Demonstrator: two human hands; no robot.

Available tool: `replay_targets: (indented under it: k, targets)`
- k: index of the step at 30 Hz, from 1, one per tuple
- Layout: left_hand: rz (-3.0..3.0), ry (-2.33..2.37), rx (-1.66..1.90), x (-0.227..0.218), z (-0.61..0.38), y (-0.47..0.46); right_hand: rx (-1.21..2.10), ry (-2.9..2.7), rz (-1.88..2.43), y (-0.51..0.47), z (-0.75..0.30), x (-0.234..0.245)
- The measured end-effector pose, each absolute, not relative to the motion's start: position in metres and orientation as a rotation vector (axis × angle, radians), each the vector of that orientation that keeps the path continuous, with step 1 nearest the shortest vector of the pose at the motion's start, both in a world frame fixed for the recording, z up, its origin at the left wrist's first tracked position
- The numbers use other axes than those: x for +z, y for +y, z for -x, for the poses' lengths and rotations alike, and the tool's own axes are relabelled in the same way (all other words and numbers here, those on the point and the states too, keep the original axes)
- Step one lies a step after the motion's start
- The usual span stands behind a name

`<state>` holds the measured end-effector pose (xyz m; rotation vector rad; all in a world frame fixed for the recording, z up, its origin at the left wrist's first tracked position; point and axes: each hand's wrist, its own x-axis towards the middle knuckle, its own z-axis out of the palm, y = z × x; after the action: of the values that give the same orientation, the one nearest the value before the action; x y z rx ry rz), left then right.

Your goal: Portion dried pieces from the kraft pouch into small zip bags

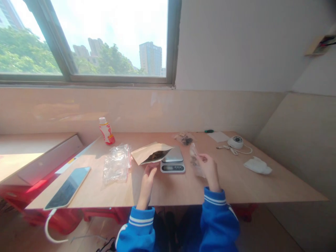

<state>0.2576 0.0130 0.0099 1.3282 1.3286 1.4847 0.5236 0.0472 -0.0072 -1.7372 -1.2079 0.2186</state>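
As left hand [148,178] pinches kraft pouch [151,154] — almost closed

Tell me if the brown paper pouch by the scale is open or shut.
Open: the pouch gapes at its mouth, showing dark contents inside.

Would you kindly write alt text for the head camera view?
A person's right hand holds up a small clear plastic bag while the left hand touches an open kraft paper pouch beside a digital kitchen scale on a wooden table under a window.
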Motion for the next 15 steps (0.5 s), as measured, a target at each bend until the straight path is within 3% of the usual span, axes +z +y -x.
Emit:
replay_targets:
  k: [8, 15]
  targets:
    - [-1.274, 1.160, 1.413, 0.015, -0.266, 0.005, 0.643, -1.230, 1.423, -0.003, -0.424, 0.019]
    - [-1.228, 1.240, 1.324, 0.010, -0.266, 0.009, 0.677, -1.308, 1.413, 0.003, -0.397, 0.018]
